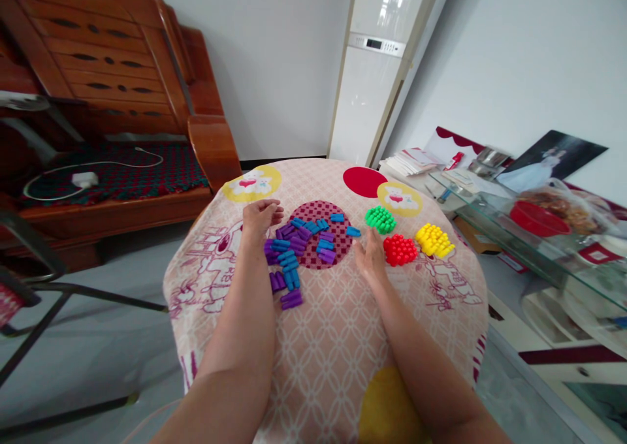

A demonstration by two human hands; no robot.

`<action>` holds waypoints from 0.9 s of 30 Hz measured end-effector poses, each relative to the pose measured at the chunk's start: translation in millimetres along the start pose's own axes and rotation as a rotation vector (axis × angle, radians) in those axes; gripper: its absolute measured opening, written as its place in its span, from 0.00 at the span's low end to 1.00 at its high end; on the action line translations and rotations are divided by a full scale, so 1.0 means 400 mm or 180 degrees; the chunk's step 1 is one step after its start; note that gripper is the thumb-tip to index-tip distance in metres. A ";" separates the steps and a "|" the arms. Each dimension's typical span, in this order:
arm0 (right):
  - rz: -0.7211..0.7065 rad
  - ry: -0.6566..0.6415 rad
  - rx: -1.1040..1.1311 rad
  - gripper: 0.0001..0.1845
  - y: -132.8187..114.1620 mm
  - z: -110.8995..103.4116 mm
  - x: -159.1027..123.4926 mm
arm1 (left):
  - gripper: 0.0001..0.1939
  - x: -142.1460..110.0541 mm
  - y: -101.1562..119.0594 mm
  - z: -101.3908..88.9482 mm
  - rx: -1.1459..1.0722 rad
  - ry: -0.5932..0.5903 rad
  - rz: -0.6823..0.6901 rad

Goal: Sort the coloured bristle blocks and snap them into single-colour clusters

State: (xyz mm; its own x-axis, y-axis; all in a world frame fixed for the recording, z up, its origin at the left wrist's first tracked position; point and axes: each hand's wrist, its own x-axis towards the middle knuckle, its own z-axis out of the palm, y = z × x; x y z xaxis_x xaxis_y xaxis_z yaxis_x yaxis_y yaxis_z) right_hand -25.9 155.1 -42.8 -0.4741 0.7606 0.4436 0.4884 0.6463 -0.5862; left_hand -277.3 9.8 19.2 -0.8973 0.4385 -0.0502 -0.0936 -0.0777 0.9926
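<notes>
Blue piece (353, 232) | lay just left of right hand (371, 258), the nearer | long axis ran crosswise | digits stood apart | left hand (258, 222): grip could not be told

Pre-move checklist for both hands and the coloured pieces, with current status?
1. Green pieces grouped: ok.
2. Yellow pieces grouped, apart from the red pieces: ok.
3. Blue pieces separated from purple pieces: not ok, mixed together.
4. Left hand empty: cannot tell; no piece shows, but the palm is hidden.
5. Right hand clear of the red pieces: cannot tell; it's right beside them, contact unclear.
</notes>
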 end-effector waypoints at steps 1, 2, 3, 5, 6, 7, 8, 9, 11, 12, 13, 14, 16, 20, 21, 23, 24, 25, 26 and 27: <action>-0.0082 0.0022 0.0002 0.33 -0.002 -0.001 -0.004 | 0.08 -0.001 0.000 0.000 -0.0007 0.0008 -0.0002; -0.0162 0.0020 -0.0005 0.32 -0.005 -0.002 -0.007 | 0.08 -0.001 0.000 0.000 -0.0011 0.0015 -0.0004; -0.0231 -0.0001 -0.0023 0.31 -0.007 -0.002 -0.008 | 0.08 -0.001 0.000 0.000 -0.0012 0.0017 -0.0003; -0.0340 -0.0077 -0.0094 0.31 -0.014 0.000 -0.006 | 0.08 0.001 -0.002 0.000 -0.0012 0.0019 0.0006; -0.0390 -0.0132 -0.0141 0.30 -0.018 0.002 -0.002 | 0.08 0.002 -0.004 0.000 -0.0005 0.0006 0.0011; -0.0437 -0.0197 -0.0194 0.30 -0.023 0.003 0.002 | 0.08 0.003 -0.005 0.000 0.0004 -0.0012 0.0016; -0.0481 -0.0273 -0.0251 0.29 -0.027 0.004 0.006 | 0.08 0.004 -0.006 -0.001 0.0011 -0.0027 0.0021; -0.0520 -0.0359 -0.0303 0.28 -0.032 0.003 0.010 | 0.08 0.004 -0.006 -0.001 0.0014 -0.0035 0.0023; -0.0564 -0.0502 -0.0371 0.23 -0.039 -0.003 0.014 | 0.08 0.003 -0.004 -0.002 0.0001 -0.0051 0.0008; -0.0578 -0.0543 -0.0384 0.20 -0.042 -0.008 0.013 | 0.07 0.001 -0.003 -0.002 -0.0017 -0.0055 0.0002; -0.0599 -0.0564 -0.0380 0.18 -0.043 -0.015 0.010 | 0.07 0.000 -0.001 -0.002 -0.0037 -0.0061 -0.0002; -0.0637 -0.0578 -0.0363 0.15 -0.044 -0.024 0.005 | 0.07 -0.002 0.002 -0.001 -0.0052 -0.0072 -0.0007; -0.0735 -0.0598 -0.0290 0.12 -0.043 -0.044 -0.008 | 0.07 -0.005 0.005 0.002 -0.0070 -0.0099 0.0000; -0.0736 -0.0715 0.0075 0.09 -0.038 -0.092 -0.036 | 0.06 -0.010 0.010 0.010 -0.0059 -0.0196 0.0021; -0.0677 -0.0750 0.0222 0.08 -0.037 -0.106 -0.042 | 0.06 -0.011 0.010 0.012 -0.0040 -0.0211 0.0016; -0.0487 -0.0799 0.0603 0.06 -0.033 -0.137 -0.057 | 0.06 -0.014 0.014 0.014 0.0017 -0.0218 0.0006; -0.0350 -0.0804 0.0810 0.06 -0.029 -0.154 -0.065 | 0.06 -0.016 0.016 0.014 0.0049 -0.0214 0.0013; -0.0197 -0.0805 0.0994 0.07 -0.023 -0.173 -0.076 | 0.07 -0.019 0.020 0.014 0.0080 -0.0205 0.0032; -0.0044 -0.0796 0.1134 0.08 -0.016 -0.194 -0.087 | 0.07 -0.021 0.024 0.013 0.0104 -0.0200 0.0066; 0.0096 -0.0759 0.1211 0.09 -0.006 -0.216 -0.100 | 0.08 -0.024 0.029 0.013 0.0122 -0.0203 0.0113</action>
State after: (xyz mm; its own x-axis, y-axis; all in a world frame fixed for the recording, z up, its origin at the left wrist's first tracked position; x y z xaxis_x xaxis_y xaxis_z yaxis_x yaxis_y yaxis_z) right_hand 55.2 128.6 -0.6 -0.6412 0.7144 0.2800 0.2216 0.5218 -0.8238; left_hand -267.5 9.5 31.8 -0.8704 0.4922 -0.0091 -0.0446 -0.0605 0.9972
